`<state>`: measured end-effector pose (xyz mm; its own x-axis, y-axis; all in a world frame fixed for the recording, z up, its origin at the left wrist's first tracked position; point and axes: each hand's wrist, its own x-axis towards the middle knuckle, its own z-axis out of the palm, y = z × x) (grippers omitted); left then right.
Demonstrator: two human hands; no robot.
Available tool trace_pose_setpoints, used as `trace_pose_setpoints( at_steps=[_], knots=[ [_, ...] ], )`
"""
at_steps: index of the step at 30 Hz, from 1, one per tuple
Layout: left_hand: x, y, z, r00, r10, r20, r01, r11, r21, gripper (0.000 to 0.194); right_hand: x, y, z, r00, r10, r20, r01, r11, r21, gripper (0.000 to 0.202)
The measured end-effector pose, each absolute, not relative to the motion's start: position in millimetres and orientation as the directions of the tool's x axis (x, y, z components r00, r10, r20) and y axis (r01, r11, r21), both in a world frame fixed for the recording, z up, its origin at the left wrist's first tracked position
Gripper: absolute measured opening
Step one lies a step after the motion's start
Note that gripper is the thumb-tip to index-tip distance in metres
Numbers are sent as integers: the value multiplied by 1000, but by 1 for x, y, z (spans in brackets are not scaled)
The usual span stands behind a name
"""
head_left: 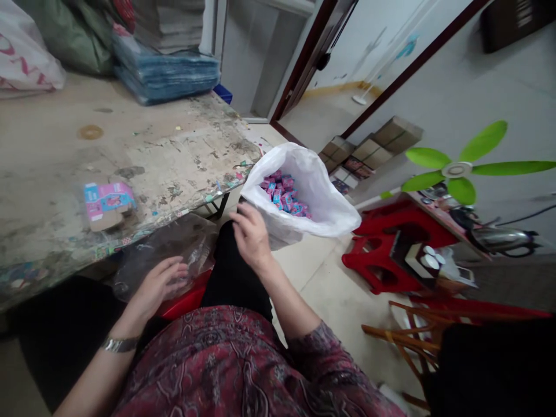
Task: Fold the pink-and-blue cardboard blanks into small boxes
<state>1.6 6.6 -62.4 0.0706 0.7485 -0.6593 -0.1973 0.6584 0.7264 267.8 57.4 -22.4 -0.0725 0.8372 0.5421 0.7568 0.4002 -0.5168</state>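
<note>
My left hand (163, 284) hovers over my lap with its fingers stretched out and nothing in them. A crumpled clear plastic bag (174, 240) lies just beyond it, below the table edge. My right hand (251, 236) is held above my knee, fingers apart and bare, close to the near side of a white sack (324, 194). The sack's mouth gapes, showing many small pink and blue boxes (284, 197) heaped inside. On the table, near its front edge, lies a flattened pink and blue carton (108, 204) with a brown cardboard inner side.
The worn, stained table (174, 139) runs along the left. At its back sit a blue plastic-wrapped stack (167, 72) and a green bag (69, 35). To the right stand red stools (382, 249), a green-bladed fan (458, 168), a metal kettle (504, 238) and stacked cardboard boxes (395, 136).
</note>
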Motion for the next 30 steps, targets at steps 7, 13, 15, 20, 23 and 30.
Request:
trace_pose_setpoints(
  at_steps=[7, 13, 15, 20, 23, 30],
  knots=[
    [8, 6, -49, 25, 753, -657, -220, 645, 732, 53, 196, 58, -6, -378, 750, 544, 462, 661, -591, 31],
    [11, 4, -41, 58, 781, -622, -223, 617, 755, 41, 150, 87, 17, -458, 635, 623, 345, 772, -533, 28],
    [10, 3, -38, 61, 792, -608, -211, 605, 767, 39, 133, 98, 23, -507, 618, 601, 340, 784, -519, 28],
    [5, 1, -29, 54, 795, -604, -162, 604, 781, 38, 94, 125, 30, -622, 681, 386, 494, 724, -482, 54],
    [1, 0, -28, 51, 788, -614, -165, 613, 773, 42, 77, 137, 30, -649, 712, 268, 592, 694, -410, 72],
    [-5, -2, -34, 71, 793, -605, -196, 606, 771, 46, 62, 142, 29, -711, 676, 196, 607, 730, -315, 50]
  ],
)
